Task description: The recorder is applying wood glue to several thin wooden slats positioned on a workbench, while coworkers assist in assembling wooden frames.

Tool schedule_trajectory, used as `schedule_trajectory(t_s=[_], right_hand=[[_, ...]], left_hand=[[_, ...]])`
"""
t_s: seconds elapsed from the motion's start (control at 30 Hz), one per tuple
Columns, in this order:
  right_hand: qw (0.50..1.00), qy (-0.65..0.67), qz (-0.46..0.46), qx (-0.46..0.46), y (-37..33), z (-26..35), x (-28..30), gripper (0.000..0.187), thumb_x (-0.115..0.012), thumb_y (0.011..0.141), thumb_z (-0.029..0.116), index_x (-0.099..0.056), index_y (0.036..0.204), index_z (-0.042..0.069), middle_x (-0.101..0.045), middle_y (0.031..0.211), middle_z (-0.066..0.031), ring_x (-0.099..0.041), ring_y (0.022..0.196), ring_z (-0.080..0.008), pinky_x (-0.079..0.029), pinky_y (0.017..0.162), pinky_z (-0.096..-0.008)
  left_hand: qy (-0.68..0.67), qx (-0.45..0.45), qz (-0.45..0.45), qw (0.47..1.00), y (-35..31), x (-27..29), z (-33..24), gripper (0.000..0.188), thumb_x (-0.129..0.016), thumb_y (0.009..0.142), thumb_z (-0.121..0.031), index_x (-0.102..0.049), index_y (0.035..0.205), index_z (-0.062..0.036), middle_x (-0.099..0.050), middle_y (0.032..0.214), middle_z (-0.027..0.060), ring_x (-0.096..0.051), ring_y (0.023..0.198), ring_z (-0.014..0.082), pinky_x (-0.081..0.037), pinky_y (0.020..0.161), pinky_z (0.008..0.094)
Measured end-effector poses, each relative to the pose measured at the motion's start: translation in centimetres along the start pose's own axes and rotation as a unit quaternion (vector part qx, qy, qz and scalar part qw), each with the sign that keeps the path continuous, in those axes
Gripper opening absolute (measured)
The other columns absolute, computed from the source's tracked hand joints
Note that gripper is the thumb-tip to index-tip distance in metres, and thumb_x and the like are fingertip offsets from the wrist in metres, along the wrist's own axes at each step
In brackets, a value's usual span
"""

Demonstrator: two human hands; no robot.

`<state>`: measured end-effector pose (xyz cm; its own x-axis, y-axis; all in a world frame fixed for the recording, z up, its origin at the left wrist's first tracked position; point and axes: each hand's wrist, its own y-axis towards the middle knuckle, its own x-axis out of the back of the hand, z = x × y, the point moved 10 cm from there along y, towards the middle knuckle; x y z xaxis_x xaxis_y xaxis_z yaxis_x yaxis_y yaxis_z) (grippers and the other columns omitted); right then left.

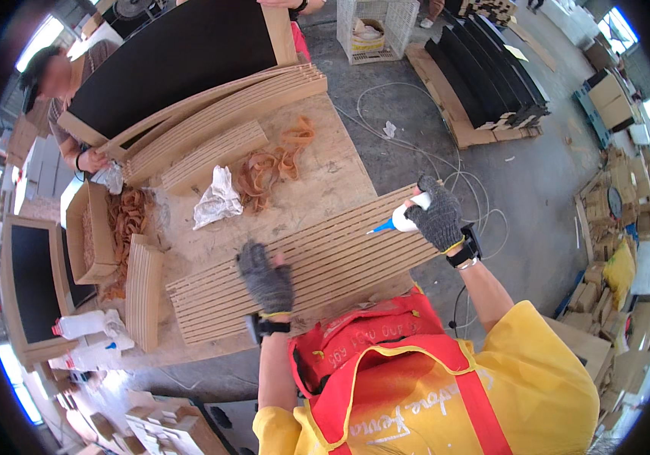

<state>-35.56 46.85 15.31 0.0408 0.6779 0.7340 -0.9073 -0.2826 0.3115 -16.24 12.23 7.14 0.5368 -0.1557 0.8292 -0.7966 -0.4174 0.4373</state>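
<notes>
Several long wooden strips [340, 262] lie side by side on the worktable in front of me, with dark grooves running along them. My right hand [439, 216], in a grey knit glove, is closed around a white squeeze bottle [402, 220] with a blue nozzle. The bottle is tipped, its nozzle pointing left just over the strips. Toward their left part, my gloved left hand [265, 280] rests on or just above the strips, fingers extended and holding nothing. Whether any glue has come out cannot be made out.
On the wooden tabletop [340, 163] lie a crumpled white cloth [218, 199], orange-brown strips [260, 178] and curved slats [218, 114]. Across it, people handle a black curved panel [180, 64]. A cardboard box [89, 231] and white bottles [82, 324] stand left. Cables [457, 163] cross the floor.
</notes>
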Motion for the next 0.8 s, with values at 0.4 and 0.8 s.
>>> schedule_trajectory(t_s=[0.4,0.8], right_hand=[[0.998,0.004,0.018,-0.053,-0.1,-3.5,1.5,0.035,-0.085,0.078,0.018,-0.067,0.106,0.006,-0.073,0.092,-0.0126,-0.072,0.087,-0.0313,-0.056,0.076,-0.0413],[0.994,-0.036,0.04,-0.099,2.3,-5.5,6.1,0.031,-0.084,0.08,0.015,-0.068,0.104,0.006,-0.073,0.09,-0.0132,-0.072,0.083,-0.0295,-0.055,0.073,-0.0408]], left_hand=[[0.02,-0.025,0.089,0.995,-0.4,-4.0,-4.2,0.048,-0.069,0.09,-0.024,-0.057,0.13,-0.001,-0.057,0.138,0.0219,-0.048,0.135,0.0394,-0.027,0.122,0.0604],[0.019,-0.026,0.104,0.994,0.0,-4.0,-4.3,0.049,-0.067,0.091,-0.02,-0.054,0.134,-0.0019,-0.056,0.14,0.0229,-0.049,0.135,0.0407,-0.028,0.121,0.0605]])
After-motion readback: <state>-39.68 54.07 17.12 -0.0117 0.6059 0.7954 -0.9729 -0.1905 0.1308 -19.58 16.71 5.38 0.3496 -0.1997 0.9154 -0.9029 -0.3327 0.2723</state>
